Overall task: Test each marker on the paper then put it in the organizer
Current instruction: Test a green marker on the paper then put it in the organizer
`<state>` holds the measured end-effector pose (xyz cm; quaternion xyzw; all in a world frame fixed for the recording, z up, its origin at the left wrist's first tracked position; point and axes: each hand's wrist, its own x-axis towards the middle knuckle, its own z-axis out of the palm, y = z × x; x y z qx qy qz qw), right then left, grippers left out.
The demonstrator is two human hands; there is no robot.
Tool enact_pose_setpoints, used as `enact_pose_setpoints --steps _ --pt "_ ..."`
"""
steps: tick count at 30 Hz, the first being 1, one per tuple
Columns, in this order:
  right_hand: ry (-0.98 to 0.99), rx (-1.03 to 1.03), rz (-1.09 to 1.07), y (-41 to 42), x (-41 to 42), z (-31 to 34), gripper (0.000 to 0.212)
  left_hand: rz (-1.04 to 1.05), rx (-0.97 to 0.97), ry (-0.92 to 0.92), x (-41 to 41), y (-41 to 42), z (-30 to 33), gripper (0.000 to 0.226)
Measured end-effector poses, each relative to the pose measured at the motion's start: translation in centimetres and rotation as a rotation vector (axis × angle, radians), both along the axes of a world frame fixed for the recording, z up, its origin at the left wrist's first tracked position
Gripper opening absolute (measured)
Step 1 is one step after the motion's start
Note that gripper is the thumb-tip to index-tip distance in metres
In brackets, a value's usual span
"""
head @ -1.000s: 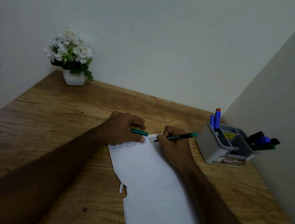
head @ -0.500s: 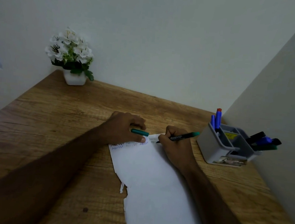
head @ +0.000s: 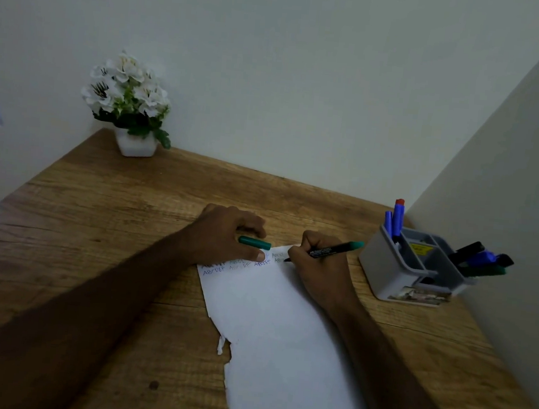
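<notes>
Little has moved in the last second: the right hand (head: 318, 267) has slid slightly rightward along the line of writing, and the left hand (head: 226, 236) stays put. The right hand grips a black marker (head: 326, 251) with a green end, its tip on the paper (head: 276, 335) near the top edge, beside rows of test letters. The left hand presses down on the paper's top left corner and pinches the green cap (head: 254, 242) between thumb and fingers.

The step in hand looks like the test of this marker, and it seems nearly done. The next move would call for lifting the tip, bringing cap and marker together, then carrying the marker to the organizer (head: 399, 274).

The organizer stands well to the right, near the side wall, with two blue markers upright in its near left slot and several more leaning out at the far right. The desk (head: 96, 228) between hand and organizer shows bare wood. The paper's left edge is torn. A flower pot (head: 135, 147) sits in the far left corner.
</notes>
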<state>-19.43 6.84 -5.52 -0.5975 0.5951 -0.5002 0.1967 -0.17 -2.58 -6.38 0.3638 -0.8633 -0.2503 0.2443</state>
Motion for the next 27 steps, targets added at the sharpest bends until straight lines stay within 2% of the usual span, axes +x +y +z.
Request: enact_pose_setpoints --steps 9,19,27 --pt "0.025 -0.003 -0.036 -0.13 -0.11 -0.18 0.030 -0.008 -0.002 0.031 0.05 -0.02 -0.15 0.044" --pt "0.002 -0.022 -0.021 -0.10 -0.31 -0.21 0.045 -0.013 -0.004 0.031 0.03 -0.17 -0.18 0.046" --pt "0.002 -0.008 -0.033 -0.18 -0.28 -0.28 0.041 -0.007 -0.024 0.002 -0.01 -0.11 -0.15 0.043"
